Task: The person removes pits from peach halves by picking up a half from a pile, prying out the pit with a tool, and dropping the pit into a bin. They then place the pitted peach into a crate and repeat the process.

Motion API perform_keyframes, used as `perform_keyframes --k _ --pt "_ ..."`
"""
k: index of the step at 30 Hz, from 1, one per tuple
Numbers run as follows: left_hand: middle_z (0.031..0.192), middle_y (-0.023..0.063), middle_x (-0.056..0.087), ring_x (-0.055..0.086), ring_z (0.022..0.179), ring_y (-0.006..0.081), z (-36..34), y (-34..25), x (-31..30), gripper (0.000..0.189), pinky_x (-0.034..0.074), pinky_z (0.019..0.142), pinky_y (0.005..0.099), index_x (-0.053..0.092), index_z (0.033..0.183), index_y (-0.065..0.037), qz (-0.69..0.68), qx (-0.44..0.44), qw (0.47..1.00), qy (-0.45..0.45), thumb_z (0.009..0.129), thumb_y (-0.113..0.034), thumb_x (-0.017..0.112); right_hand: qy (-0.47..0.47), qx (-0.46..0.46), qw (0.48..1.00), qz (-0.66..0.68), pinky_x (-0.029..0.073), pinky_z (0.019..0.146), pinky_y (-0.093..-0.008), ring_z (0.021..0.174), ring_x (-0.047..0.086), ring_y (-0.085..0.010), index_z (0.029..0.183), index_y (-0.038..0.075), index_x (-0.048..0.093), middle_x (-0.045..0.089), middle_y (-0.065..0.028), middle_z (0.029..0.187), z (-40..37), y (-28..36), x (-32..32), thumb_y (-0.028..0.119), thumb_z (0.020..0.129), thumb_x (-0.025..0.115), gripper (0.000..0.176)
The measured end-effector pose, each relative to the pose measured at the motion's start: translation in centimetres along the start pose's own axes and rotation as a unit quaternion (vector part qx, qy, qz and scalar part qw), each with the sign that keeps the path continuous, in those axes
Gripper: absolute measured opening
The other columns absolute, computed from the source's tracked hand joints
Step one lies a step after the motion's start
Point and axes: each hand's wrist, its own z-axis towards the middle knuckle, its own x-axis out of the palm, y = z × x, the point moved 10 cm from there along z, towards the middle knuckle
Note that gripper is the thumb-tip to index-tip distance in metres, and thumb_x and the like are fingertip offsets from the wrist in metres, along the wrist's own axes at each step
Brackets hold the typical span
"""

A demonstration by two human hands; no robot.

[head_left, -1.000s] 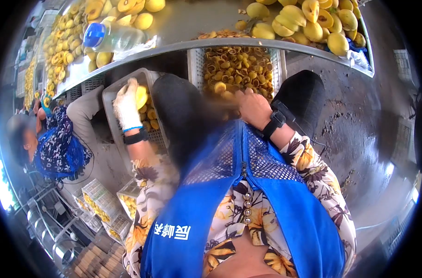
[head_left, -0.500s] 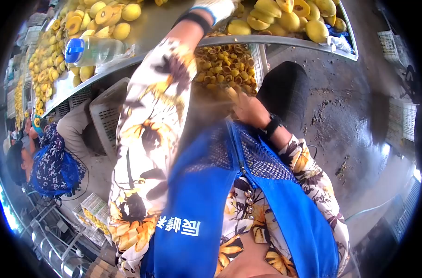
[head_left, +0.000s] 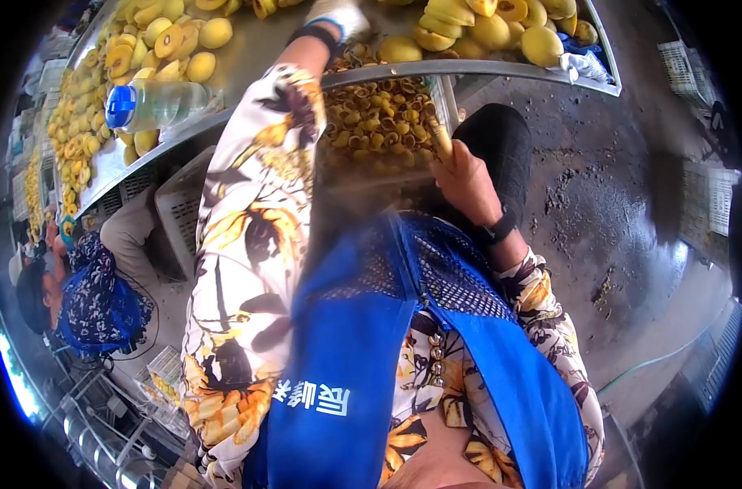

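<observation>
gap: mid-tabletop point(head_left: 257, 59) | obstacles: bottle point(head_left: 169, 104) (near edge), fruit heaps point(head_left: 489, 31)

Metal-edged table point(head_left: 255, 59), yellow fruit point(head_left: 167, 40) heaped left and right, blue-capped clear bottle point(head_left: 169, 104) near the edge, crumpled white wrap point(head_left: 584, 67)

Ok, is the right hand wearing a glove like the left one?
No, the right hand is bare around the wooden-handled tool, while the left hand wears a white glove.
</observation>
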Motion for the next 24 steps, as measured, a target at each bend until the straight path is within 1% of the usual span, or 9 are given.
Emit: perform_keyframes --k 1,4,7,10,12,14,15,22,24 --pt "0.079 0.0164 0.065 0.064 0.072 0.0299 -2.9 0.4 -2.4 0.026 0.051 0.066 0.0349 0.065 0.088 -0.003 -0.093 -0.129 0.982 0.101 0.067 -0.018 0.062 -0.021 -0.093 0.995 -0.038 0.047 0.056 -0.0364 0.063 0.061 -0.0320 0.092 0.000 0.050 0.059 -0.0176 0.067 -0.3 2.0 -0.5 0.016 0.078 0.061 0.024" --pt "0.073 0.0118 0.065 0.063 0.067 0.0278 -4.6 7.1 -1.2 0.018 0.050 0.062 0.0340 0.066 0.084 -0.006 -0.300 -0.242 0.921 0.065 0.073 -0.016 0.056 -0.031 -0.071 0.997 -0.008 0.047 0.058 -0.0365 0.066 0.061 -0.0322 0.091 0.000 0.050 0.058 -0.0190 0.068 0.2 2.4 -0.6 0.017 0.078 0.061 0.024" --pt "0.078 0.0092 0.066 0.063 0.073 0.0280 -4.0 4.7 -4.4 0.018 0.050 0.067 0.0361 0.067 0.082 -0.010 -0.003 -0.081 0.996 -0.035 0.073 -0.020 0.054 -0.042 -0.119 0.991 -0.045 0.046 0.060 -0.0374 0.070 0.061 -0.0332 0.090 -0.001 0.051 0.058 -0.0220 0.072 0.8 3.6 -0.5 0.019 0.077 0.062 0.026" --pt "0.091 0.0085 0.066 0.061 0.083 0.0291 -2.3 1.3 -2.0 0.020 0.049 0.072 0.0376 0.068 0.082 -0.012 -0.030 0.004 0.998 -0.056 0.075 -0.023 0.053 -0.027 -0.071 0.997 -0.014 0.046 0.060 -0.0375 0.071 0.062 -0.0335 0.090 -0.001 0.052 0.058 -0.0227 0.073 1.1 3.8 -0.6 0.020 0.077 0.063 0.027" --pt "0.109 0.0137 0.060 0.058 0.099 0.0312 -0.5 -1.0 2.2 0.038 0.046 0.084 0.0392 0.059 0.110 -0.011 0.087 0.020 0.993 0.072 0.080 -0.033 0.053 -0.033 -0.059 0.998 0.011 0.047 0.059 -0.0369 0.069 0.062 -0.0330 0.090 -0.001 0.052 0.058 -0.0221 0.072 0.9 3.9 -1.2 0.021 0.078 0.063 0.028" --pt "0.113 0.0169 0.058 0.057 0.103 0.0313 0.3 -2.4 5.1 0.040 0.046 0.087 0.0391 0.059 0.111 -0.009 0.159 0.021 0.973 0.167 0.078 -0.032 0.055 -0.055 -0.099 0.994 0.005 0.047 0.057 -0.0359 0.067 0.062 -0.0319 0.091 -0.001 0.052 0.058 -0.0207 0.069 -0.2 4.5 -1.9 0.022 0.078 0.063 0.029" --pt "0.110 0.0182 0.059 0.058 0.100 0.0315 2.0 -1.2 6.3 0.035 0.048 0.084 0.0404 0.062 0.105 -0.008 0.123 0.007 0.991 0.060 0.076 -0.025 0.057 -0.055 -0.095 0.994 0.000 0.047 0.056 -0.0343 0.063 0.062 -0.0282 0.091 -0.001 0.052 0.058 -0.0179 0.067 -0.5 4.4 -1.9 0.022 0.080 0.062 0.028" --pt "0.103 0.0185 0.062 0.063 0.090 0.0297 -0.9 1.4 0.9 0.037 0.052 0.075 0.0380 0.062 0.105 -0.006 0.079 0.005 0.997 0.009 0.071 -0.019 0.061 -0.033 -0.047 0.997 0.052 0.047 0.056 -0.0334 0.061 0.062 -0.0251 0.097 0.000 0.052 0.060 -0.0156 0.066 -1.3 2.0 -1.0 0.019 0.081 0.060 0.026" --pt "0.095 0.0140 0.064 0.064 0.087 0.0213 -4.1 3.6 0.9 0.030 0.053 0.062 0.0317 0.062 0.100 -0.005 -0.335 -0.088 0.928 0.137 0.078 -0.026 0.060 -0.057 -0.083 0.994 0.037 0.047 0.058 -0.0363 0.066 0.061 -0.0325 0.098 -0.001 0.051 0.060 -0.0199 0.070 -1.0 3.2 -1.6 0.019 0.080 0.060 0.028"
